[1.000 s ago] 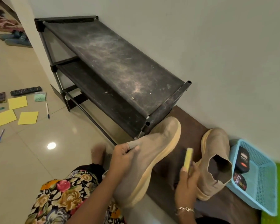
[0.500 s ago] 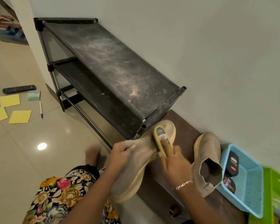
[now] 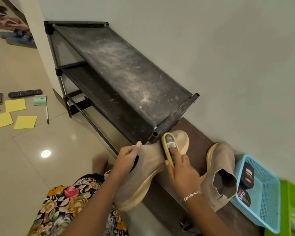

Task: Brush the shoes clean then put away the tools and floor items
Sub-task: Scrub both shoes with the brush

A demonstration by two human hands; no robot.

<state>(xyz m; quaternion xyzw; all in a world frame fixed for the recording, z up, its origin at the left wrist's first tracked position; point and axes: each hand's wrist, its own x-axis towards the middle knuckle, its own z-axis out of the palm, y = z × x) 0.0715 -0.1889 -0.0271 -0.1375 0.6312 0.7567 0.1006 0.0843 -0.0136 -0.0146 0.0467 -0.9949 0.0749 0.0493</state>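
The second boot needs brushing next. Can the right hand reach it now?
Probably yes: the second boot stands just beside the right hand, nothing between them. That hand grips the yellow brush on the other boot, so it would arrive brush in hand.

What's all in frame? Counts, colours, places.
held boot: 1, tan; across lap
standing boot: 1, tan; on brown board
brush: 1, yellow; on held boot near toe
shoe rack: 1, black, dusty; against wall
basket: 1, blue; right of standing boot
polish containers: 2, dark; in basket
paper sheets: 3, yellow; floor, left
remote: 1, black; floor, left
pen: 1, white; beside sheets
left hand: 1; grips held boot's collar
right hand: 1; holds brush
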